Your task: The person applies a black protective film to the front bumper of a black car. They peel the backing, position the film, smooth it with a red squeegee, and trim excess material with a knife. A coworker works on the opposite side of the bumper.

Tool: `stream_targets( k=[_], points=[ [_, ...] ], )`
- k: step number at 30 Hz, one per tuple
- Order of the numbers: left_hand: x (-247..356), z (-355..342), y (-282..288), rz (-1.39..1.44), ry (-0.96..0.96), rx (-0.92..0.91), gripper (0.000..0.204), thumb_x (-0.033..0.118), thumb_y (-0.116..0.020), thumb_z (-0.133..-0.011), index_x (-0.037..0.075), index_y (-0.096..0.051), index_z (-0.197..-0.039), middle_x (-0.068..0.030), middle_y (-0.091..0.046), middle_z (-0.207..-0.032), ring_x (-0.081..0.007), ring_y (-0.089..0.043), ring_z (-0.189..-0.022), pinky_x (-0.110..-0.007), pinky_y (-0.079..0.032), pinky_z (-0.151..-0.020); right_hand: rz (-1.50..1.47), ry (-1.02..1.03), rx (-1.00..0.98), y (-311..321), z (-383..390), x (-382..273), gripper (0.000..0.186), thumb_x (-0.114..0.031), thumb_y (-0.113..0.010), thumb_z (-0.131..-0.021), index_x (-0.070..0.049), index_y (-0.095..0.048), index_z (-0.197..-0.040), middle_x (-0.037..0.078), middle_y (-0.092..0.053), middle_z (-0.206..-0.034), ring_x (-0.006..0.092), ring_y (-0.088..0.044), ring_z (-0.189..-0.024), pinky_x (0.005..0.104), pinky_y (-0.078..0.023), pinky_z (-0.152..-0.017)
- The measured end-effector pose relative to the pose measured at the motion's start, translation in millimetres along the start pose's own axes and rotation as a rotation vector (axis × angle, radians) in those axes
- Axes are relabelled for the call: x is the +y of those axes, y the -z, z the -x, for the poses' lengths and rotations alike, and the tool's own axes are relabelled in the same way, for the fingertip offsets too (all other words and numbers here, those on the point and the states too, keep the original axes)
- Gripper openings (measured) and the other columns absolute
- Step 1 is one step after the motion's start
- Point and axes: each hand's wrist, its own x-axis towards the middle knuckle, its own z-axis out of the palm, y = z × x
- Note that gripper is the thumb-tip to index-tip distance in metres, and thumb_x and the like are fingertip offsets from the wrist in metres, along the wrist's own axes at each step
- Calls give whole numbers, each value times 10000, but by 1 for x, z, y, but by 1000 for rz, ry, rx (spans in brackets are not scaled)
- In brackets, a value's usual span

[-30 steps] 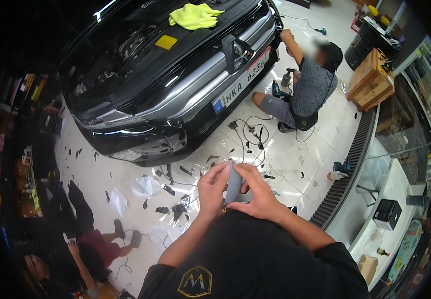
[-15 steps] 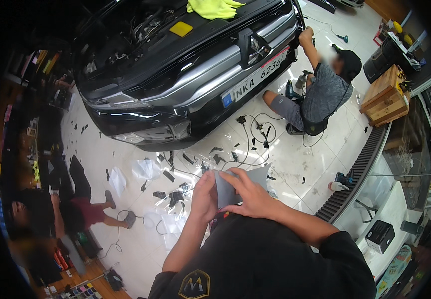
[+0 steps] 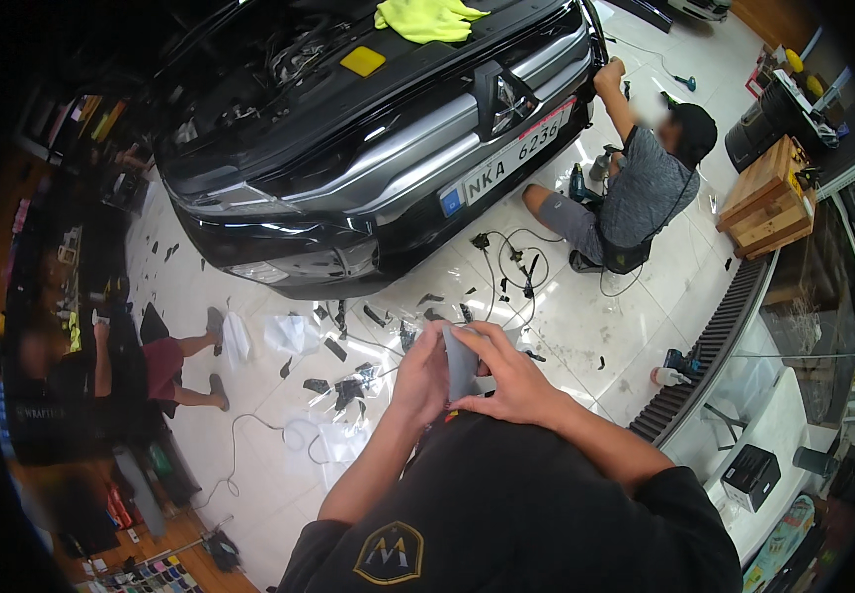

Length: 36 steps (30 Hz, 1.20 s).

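Observation:
Close to my chest, both hands hold a small grey sheet [image 3: 461,364], bent and seen partly edge-on. My left hand [image 3: 420,380] is closed on its left side, fingers upright along it. My right hand [image 3: 508,378] grips it from the right, with the thumb low and the fingers across the top. Its exact material I cannot tell, and the fingers hide part of it. Beyond my hands stands a black car [image 3: 368,188] with its hood raised, a yellow-green cloth [image 3: 429,18] and a yellow pad [image 3: 362,61] lying on its front.
A crouching person [image 3: 645,188] works at the car's right corner. Another person [image 3: 165,366] is at the left. Black scraps [image 3: 350,387] and a looped cable [image 3: 521,267] lie on the floor. To the right are a floor grate [image 3: 689,366], a wooden box [image 3: 768,203] and a white table [image 3: 788,415].
The grey sheet has gone from spread wide to narrow and bent, and my right hand is closer to my left. The person at the left has moved farther up the view.

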Motion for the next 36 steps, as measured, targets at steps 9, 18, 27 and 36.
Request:
stream_targets(
  k=[9, 18, 27, 36],
  points=[
    [-13, -11, 1, -67, 27, 23, 339, 413, -458, -1074, 83, -533, -1098, -119, -607, -1040, -261, -620, -901, -410, -521, -833, 0, -38, 7, 6, 10, 5, 968, -372, -877, -753, -141, -360, -1539, 172, -391, -1473, 337, -683, -916, 417, -570, -786],
    [-16, -12, -2, -4, 78, 34, 401, 464, -443, -1070, 75, -539, -1092, -125, -608, -1039, -275, -625, -912, -420, -526, -815, 13, -29, -21, 11, 10, 5, 960, -369, -873, -756, -169, -359, -1543, 179, -378, -1499, 380, -695, -970, 430, -576, -814],
    [-15, -14, 0, -119, -23, 88, 359, 437, -420, -1082, 97, -535, -1078, -116, -618, -1017, -250, -627, -895, -414, -517, -804, -18, 1, -19, 12, 9, 10, 956, -375, -868, -760, -182, -360, -1546, 190, -365, -1517, 383, -693, -977, 428, -573, -818],
    [-15, -13, 9, -138, -78, 35, 322, 414, -431, -1086, 113, -531, -1146, -59, -610, -1052, -197, -614, -991, -392, -520, -879, -52, -12, -40, 9, 4, 11, 956, -372, -871, -757, -172, -361, -1541, 198, -376, -1506, 377, -687, -959, 425, -566, -820]
  ],
)
